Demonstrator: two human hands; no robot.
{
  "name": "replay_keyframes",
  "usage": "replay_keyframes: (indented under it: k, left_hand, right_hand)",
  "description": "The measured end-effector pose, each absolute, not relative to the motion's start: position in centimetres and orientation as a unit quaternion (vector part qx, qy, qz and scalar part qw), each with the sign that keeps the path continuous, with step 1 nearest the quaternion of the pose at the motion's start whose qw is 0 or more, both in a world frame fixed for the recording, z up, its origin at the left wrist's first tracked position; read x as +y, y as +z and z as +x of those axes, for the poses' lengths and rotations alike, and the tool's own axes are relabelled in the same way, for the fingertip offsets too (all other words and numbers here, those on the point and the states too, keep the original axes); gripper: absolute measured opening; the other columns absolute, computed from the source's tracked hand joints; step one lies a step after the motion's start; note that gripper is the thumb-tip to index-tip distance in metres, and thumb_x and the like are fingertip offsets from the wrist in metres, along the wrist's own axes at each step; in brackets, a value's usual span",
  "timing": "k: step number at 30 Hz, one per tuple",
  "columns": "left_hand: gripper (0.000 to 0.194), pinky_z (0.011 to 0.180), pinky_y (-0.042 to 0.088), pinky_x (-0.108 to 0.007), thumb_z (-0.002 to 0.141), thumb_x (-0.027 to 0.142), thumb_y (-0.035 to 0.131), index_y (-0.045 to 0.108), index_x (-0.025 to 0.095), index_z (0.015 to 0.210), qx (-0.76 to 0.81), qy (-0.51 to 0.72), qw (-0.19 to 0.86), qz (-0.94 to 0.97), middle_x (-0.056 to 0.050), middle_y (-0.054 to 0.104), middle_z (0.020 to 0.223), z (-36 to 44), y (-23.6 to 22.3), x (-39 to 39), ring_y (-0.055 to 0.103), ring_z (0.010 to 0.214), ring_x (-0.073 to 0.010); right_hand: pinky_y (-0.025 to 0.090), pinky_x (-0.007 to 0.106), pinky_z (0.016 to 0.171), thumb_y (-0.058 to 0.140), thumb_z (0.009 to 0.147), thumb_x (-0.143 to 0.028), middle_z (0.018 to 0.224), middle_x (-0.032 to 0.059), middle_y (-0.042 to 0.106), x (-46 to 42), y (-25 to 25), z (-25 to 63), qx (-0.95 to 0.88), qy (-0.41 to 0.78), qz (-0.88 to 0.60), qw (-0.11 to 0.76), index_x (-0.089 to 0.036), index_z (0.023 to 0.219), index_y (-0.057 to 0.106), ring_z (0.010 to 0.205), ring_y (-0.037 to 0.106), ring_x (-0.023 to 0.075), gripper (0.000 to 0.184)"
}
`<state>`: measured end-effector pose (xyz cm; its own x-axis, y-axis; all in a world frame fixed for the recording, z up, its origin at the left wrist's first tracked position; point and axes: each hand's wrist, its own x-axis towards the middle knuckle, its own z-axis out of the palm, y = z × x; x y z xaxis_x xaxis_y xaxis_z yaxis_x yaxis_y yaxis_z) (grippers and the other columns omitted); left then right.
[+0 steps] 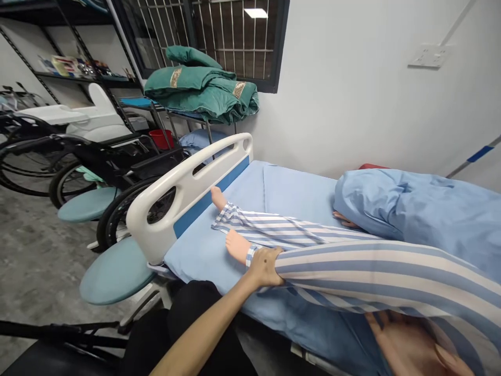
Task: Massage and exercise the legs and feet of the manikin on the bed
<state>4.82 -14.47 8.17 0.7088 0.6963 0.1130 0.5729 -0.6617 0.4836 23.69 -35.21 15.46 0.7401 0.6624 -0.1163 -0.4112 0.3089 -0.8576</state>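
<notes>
A manikin in blue-and-white striped trousers lies on the bed, its bare smooth feet (237, 246) towards the footboard. My left hand (266, 267) is wrapped round the near lower leg just above the ankle, thumb on top. The near leg (352, 263) is bent, with its knee towards the right. Low at the right, my right hand (415, 339) is beneath the same leg around the knee or thigh, palm up; cloth covers part of its fingers. The far leg (285, 227) rests on the blue sheet. One manikin hand (345, 219) pokes out from a blue cover (415, 203).
A white footboard (191, 172) closes the left end of the bed. Beyond it stand a wheelchair (129, 167) and a teal, rounded panel (117, 271). Green folded bedding (203, 89) is piled by the barred window. The white wall (344, 78) runs along the far side.
</notes>
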Motion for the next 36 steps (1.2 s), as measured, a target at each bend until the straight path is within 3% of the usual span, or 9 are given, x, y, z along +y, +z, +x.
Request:
replay_keyframes:
  k: [4,10,16,20,25,28,30,33,36]
  left_hand:
    - [0.046,0.072,0.044,-0.034,0.061,0.043,0.066,0.059,0.022,0.101,0.346,0.134,0.214,0.904,-0.004,0.070,0.091,5.0,8.2,-14.7,0.065,0.086,-0.0279]
    - [0.051,0.074,0.044,-0.032,0.059,0.046,0.066,0.059,0.022,0.104,0.337,0.092,0.185,0.919,-0.003,0.071,0.094,3.0,9.2,-13.4,0.065,0.088,-0.0265]
    - [0.050,0.071,0.043,-0.032,0.061,0.047,0.063,0.058,0.021,0.104,0.342,0.063,0.128,0.929,-0.004,0.070,0.089,0.7,10.1,-12.2,0.065,0.084,-0.0269]
    - [0.039,0.073,0.041,-0.031,0.064,0.039,0.062,0.057,0.019,0.097,0.325,0.068,0.084,0.940,-0.003,0.070,0.088,-2.2,11.3,-11.1,0.064,0.083,-0.0248]
    - [0.029,0.075,0.039,-0.032,0.067,0.027,0.061,0.057,0.015,0.092,0.317,0.042,0.001,0.947,-0.005,0.069,0.089,-7.0,13.8,-9.9,0.062,0.080,-0.0229]
    - [0.027,0.075,0.037,-0.033,0.067,0.022,0.059,0.057,0.014,0.093,0.301,0.017,-0.052,0.952,-0.007,0.068,0.088,-8.8,14.8,-9.4,0.061,0.079,-0.0231]
    - [0.028,0.074,0.036,-0.035,0.067,0.019,0.058,0.057,0.015,0.095,0.288,0.000,-0.091,0.953,-0.008,0.067,0.086,-9.4,15.2,-9.1,0.060,0.078,-0.0235]
    - [0.030,0.073,0.035,-0.037,0.067,0.015,0.055,0.058,0.015,0.097,0.271,-0.012,-0.141,0.952,-0.009,0.065,0.084,-9.5,15.6,-9.0,0.059,0.077,-0.0241]
    - [0.033,0.072,0.035,-0.037,0.066,0.012,0.054,0.057,0.015,0.099,0.261,-0.017,-0.165,0.951,-0.010,0.065,0.085,-9.3,15.8,-9.1,0.058,0.078,-0.0245]
  right_hand:
    - [0.018,0.077,0.109,0.046,0.073,-0.057,0.136,0.0118,0.054,-35.1,16.5,22.8,-0.079,0.306,-0.504,0.804,-0.032,0.122,0.063,0.138,0.034,0.0402,0.057]
    - [0.027,0.073,0.109,0.050,0.072,-0.052,0.141,0.0108,0.050,-34.8,16.3,21.6,-0.067,0.298,-0.518,0.799,-0.032,0.121,0.063,0.142,0.028,0.0375,0.055]
    - [0.019,0.073,0.112,0.053,0.066,-0.054,0.135,0.0116,0.055,-34.2,16.2,21.0,-0.018,0.309,-0.524,0.794,-0.037,0.114,0.068,0.137,0.035,0.0417,0.053]
    - [0.034,0.068,0.107,0.057,0.064,-0.045,0.132,0.0085,0.057,-34.5,14.0,20.5,0.011,0.332,-0.533,0.778,-0.042,0.112,0.068,0.133,0.043,0.0391,0.050]
    - [0.055,0.054,0.087,0.060,0.065,-0.043,0.118,0.0027,0.065,-34.9,8.0,19.6,0.010,0.381,-0.558,0.737,-0.049,0.099,0.071,0.120,0.058,0.0344,0.037]
    - [0.056,0.050,0.079,0.058,0.064,-0.037,0.089,-0.0018,0.071,-34.9,4.2,19.3,-0.067,0.404,-0.569,0.713,-0.046,0.079,0.073,0.106,0.067,0.0330,0.023]
    - [0.055,0.051,0.076,0.052,0.066,-0.033,0.075,-0.0048,0.070,-34.6,2.1,19.2,-0.153,0.408,-0.562,0.703,-0.044,0.073,0.073,0.100,0.069,0.0324,0.025]
    - [0.056,0.052,0.072,0.048,0.060,-0.030,0.068,-0.0063,0.070,-33.9,0.2,19.1,-0.241,0.397,-0.555,0.690,-0.045,0.074,0.073,0.092,0.072,0.0314,0.032]
    - [0.057,0.045,0.081,0.050,0.055,-0.029,0.070,-0.0036,0.073,-33.4,-0.1,19.0,-0.285,0.388,-0.565,0.670,-0.046,0.075,0.072,0.091,0.072,0.0262,0.034]
